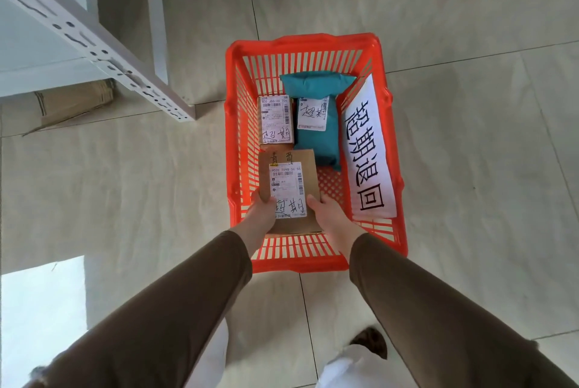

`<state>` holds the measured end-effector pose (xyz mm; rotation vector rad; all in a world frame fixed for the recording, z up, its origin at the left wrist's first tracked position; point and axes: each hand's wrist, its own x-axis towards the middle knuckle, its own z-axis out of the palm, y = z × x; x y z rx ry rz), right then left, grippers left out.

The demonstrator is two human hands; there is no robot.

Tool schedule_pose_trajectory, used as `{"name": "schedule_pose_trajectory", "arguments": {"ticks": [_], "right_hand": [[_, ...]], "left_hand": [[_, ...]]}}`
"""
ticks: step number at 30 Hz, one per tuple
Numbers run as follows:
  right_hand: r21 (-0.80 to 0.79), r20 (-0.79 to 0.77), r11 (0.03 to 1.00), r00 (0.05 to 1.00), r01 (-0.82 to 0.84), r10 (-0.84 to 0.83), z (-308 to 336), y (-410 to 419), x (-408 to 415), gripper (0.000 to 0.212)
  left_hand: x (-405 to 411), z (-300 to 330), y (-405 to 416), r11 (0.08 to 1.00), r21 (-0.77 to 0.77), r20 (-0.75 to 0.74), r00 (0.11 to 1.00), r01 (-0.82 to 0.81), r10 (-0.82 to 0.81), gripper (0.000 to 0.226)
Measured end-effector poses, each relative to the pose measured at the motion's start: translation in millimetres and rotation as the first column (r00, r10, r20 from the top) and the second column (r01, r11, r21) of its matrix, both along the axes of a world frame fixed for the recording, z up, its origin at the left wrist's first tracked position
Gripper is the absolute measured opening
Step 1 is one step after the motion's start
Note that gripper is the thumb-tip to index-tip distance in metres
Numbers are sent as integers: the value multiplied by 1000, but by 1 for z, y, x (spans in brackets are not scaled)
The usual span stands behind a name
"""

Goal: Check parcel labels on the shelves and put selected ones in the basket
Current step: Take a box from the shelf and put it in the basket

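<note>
Teal bag [316, 124] beside small box [275, 119] in basket [391, 168]

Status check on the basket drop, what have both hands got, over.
Left hand and right hand: both grip the brown parcel, low inside the red basket. Small box and teal bag already in. Nothing blocking.

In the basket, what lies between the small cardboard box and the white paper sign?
Head view: the teal poly mailer lies between the small cardboard box and the white paper sign on the right wall.
</note>
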<state>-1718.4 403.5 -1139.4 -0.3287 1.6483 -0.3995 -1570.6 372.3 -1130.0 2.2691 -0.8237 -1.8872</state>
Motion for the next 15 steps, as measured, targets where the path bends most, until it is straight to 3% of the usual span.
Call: {"name": "schedule_pose_trajectory", "arguments": {"ticks": [5, 8, 15], "right_hand": [[36, -42, 999, 998, -38, 39, -21, -3, 4, 36], [35, -65, 998, 997, -50, 52, -24, -3, 5, 33], [6, -140, 989, 979, -150, 150, -6, 3, 11, 40]], "left_hand": [[-8, -12, -2, 997, 19, 200, 977, 70, -72, 49], [-13, -14, 3, 991, 45, 278, 952, 122, -130, 64], [-12, 8, 17, 986, 13, 227, 959, 169, -167, 83]]}}
